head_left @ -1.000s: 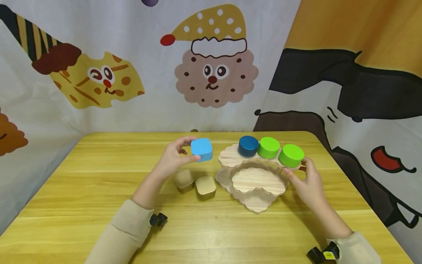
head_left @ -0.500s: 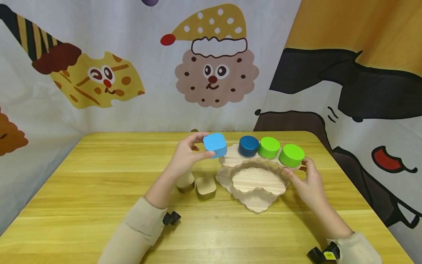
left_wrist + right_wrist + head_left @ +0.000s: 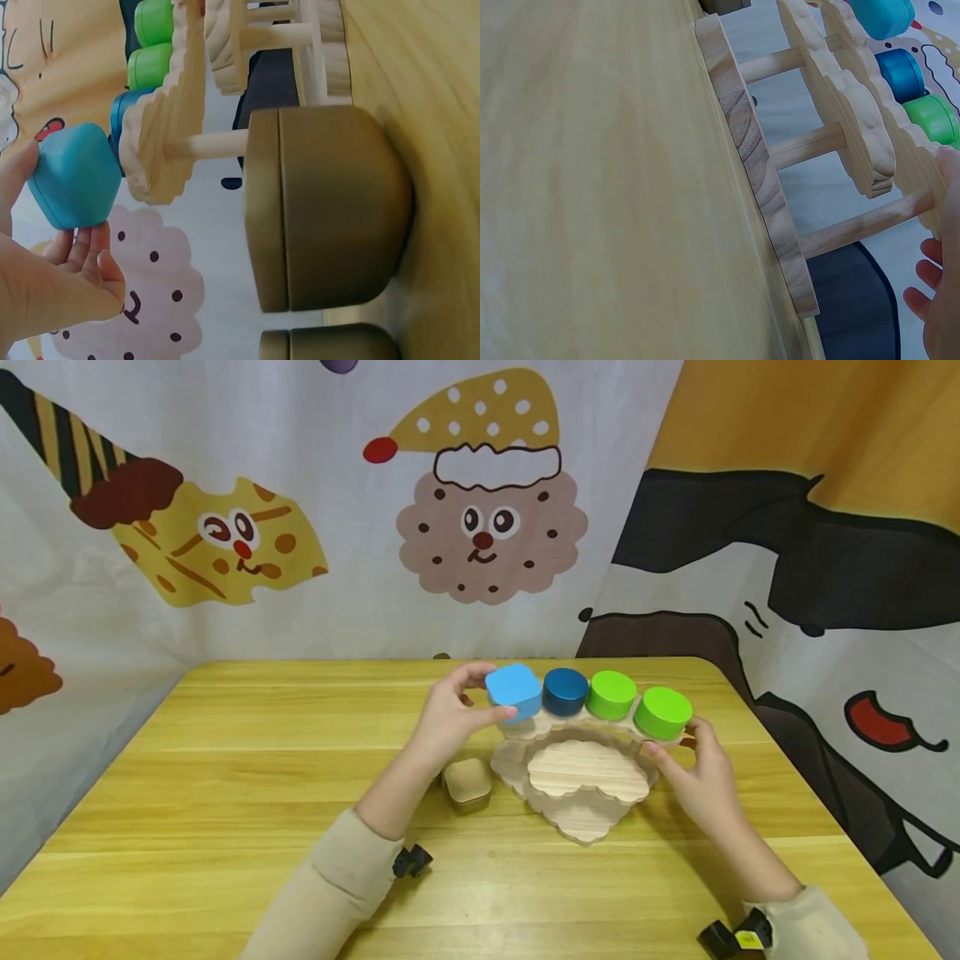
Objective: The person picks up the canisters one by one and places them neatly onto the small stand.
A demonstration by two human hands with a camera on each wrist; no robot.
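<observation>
The left hand (image 3: 450,714) holds the light blue tin (image 3: 513,687) between thumb and fingers at the left end of the wooden stand's upper tier (image 3: 557,725), and the relation that matters most appears to be how the tin sits against that tier. The tin lies to the right of the left palm, just beside the dark blue tin (image 3: 566,692), tilted rather than level in the left wrist view. It is squarish with no clear long axis, while the tier runs lengthwise from left to right, bearing a row of the dark blue tin, one green tin (image 3: 612,695) and another green tin (image 3: 663,713). The right hand (image 3: 701,781) pinches the tier's far right end, so the left hand is clearly the nearer one. A gold tin (image 3: 468,781) stands on the table left of the stand; a second gold tin (image 3: 330,343) is cut off in the left wrist view and almost wholly behind the left forearm in the head view. The light blue tin's underside is hidden, so whether it touches the tier cannot be told. The right wrist view crops that tin at the top and the right hand at the edge.
</observation>
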